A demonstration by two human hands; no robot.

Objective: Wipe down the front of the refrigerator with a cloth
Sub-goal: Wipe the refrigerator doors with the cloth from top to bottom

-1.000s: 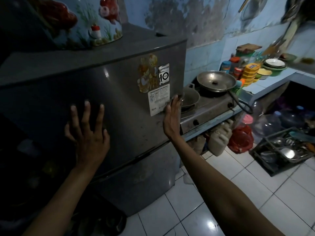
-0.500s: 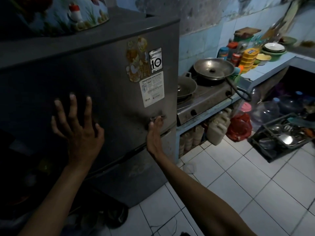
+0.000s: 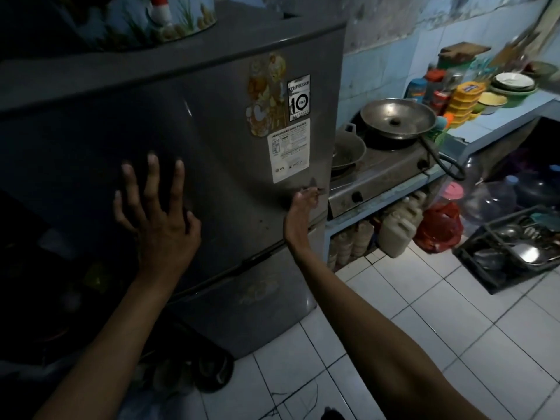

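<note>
The grey two-door refrigerator fills the left and middle of the head view. My left hand lies flat on its upper door, fingers spread. My right hand is at the lower right corner of that door. Its fingers curl around a small metal piece that sticks out there, below the white label. No cloth is in view.
A stove with a pan and a wok stands right beside the fridge. Jugs and a red bag sit under the counter. A black crate of dishes stands on the white tiled floor. A painted bowl rests on the fridge top.
My right hand slid down from the door's right edge beside the label to the lower corner and curled its fingers there. My left hand stayed flat on the door.
</note>
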